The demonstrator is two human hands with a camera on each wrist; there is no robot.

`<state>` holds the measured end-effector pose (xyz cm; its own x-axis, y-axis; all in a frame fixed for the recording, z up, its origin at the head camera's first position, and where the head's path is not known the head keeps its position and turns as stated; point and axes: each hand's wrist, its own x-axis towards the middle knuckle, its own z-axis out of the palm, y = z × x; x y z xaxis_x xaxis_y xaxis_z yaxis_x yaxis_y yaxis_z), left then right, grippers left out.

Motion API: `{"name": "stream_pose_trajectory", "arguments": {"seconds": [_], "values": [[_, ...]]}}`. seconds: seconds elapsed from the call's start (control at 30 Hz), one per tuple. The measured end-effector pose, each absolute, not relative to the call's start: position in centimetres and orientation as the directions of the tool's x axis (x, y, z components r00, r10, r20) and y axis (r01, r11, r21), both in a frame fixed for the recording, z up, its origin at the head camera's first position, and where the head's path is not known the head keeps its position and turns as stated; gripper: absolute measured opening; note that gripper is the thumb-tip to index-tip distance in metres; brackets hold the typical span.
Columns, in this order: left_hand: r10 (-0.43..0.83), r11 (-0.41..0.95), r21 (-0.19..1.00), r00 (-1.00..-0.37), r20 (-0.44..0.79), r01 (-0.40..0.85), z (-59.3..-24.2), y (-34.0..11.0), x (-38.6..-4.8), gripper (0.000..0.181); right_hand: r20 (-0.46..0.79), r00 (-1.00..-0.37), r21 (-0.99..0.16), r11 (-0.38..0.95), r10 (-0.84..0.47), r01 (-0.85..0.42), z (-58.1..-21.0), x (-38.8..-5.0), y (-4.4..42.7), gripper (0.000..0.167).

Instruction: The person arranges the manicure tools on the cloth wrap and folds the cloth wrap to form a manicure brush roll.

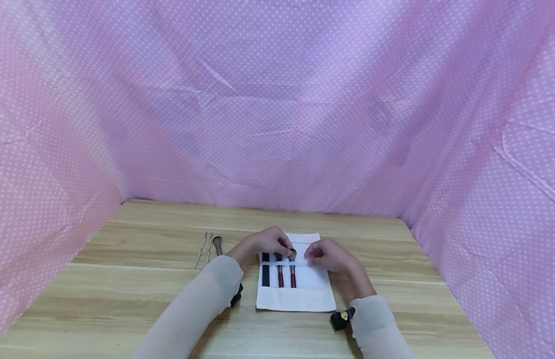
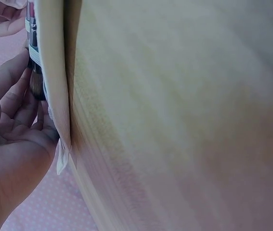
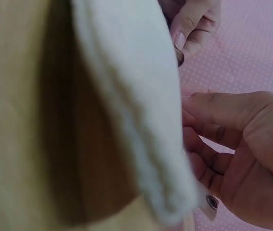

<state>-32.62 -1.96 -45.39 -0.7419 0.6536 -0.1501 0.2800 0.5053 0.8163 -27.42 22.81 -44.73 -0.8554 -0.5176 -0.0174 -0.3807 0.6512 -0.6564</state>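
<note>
A white cloth brush roll (image 1: 300,299) lies unfolded on the table. Two makeup brushes with red handles sit in it under a white elastic band, beside a black strip (image 1: 266,271). My left hand (image 1: 273,241) pinches the dark head of the right-hand brush (image 1: 293,276) between thumb and fingers. The other brush (image 1: 280,276) lies just left of it, its bristles (image 2: 37,85) close to my left fingers in the left wrist view. Over the roll's right side is my right hand (image 1: 330,254), fingers bent near the band; its fingertips (image 3: 188,115) are partly hidden by the cloth.
Left of the roll, two thin metal-coloured sticks (image 1: 200,251) and a brown-headed brush (image 1: 217,244) lie on the wooden table (image 1: 125,289). My left forearm partly covers them. Pink dotted fabric (image 1: 277,124) hangs around the back and sides.
</note>
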Motion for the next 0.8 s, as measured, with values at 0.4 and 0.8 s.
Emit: {"name": "stream_pose_trajectory", "arguments": {"seconds": [0.4, 0.8], "values": [[0.618, 0.508, 0.814, -0.777, -0.117, 0.282, -45.1, -2.0, -32.5, 0.012, -0.052, -0.859, -0.683, 0.646, -0.509, -0.342, -45.3, -27.5, 22.8, 0.011], [0.469, 0.494, 0.837, -0.883, -0.028, 0.236, -43.4, -5.8, -32.9, 0.018, -0.066, -0.854, -0.666, 0.66, -0.517, -0.349, -45.7, -27.5, 22.3, 0.015]]}}
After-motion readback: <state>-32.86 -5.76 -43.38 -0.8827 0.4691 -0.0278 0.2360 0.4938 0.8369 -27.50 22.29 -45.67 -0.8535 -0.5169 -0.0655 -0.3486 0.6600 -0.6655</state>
